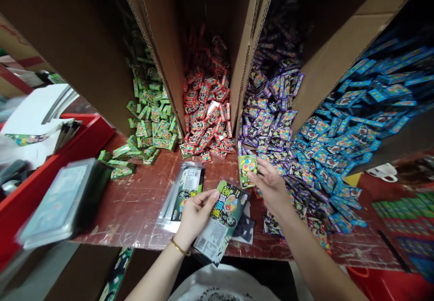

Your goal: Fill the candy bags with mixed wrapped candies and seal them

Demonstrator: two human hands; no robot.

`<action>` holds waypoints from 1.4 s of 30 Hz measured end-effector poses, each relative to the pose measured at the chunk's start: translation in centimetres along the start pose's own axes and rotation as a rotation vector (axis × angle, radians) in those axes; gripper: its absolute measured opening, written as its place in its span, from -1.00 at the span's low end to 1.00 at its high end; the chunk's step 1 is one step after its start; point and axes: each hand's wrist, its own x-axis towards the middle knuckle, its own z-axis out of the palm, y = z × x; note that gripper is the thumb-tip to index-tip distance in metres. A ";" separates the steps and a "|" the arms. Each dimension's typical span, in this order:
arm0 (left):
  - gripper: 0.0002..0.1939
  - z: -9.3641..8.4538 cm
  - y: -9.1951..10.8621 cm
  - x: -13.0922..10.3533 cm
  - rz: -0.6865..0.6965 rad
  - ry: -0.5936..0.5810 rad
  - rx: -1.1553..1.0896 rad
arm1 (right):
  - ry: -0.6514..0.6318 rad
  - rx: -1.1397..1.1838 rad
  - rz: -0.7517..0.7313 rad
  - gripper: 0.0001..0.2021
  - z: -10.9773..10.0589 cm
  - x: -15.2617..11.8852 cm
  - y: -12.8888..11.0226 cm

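My left hand [200,210] pinches the upper left edge of a dark printed pouch [220,219], which is tilted over the front of the table. My right hand [271,183] has its thumb and fingers around a small green box [247,171], just above and right of the pouch. Flat on the table to the left lie more dark pouches [190,183] in clear plastic. Behind the hands are heaps of small boxes: green [152,120], red [206,120], purple [271,111] and blue [332,143].
Tall cardboard dividers [166,43] separate the heaps. At the left, a red bin [91,131] holds papers, with a clear plastic stack [61,201] beside it. White scissors [383,172] lie at the right, near rows of small boxes [407,215]. A red container [389,285] is at the lower right.
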 end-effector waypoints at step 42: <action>-0.62 2.5 -2.4 -0.2 0.108 -0.153 0.352 | -0.404 -0.474 0.202 -0.56 -5.4 -0.7 -0.1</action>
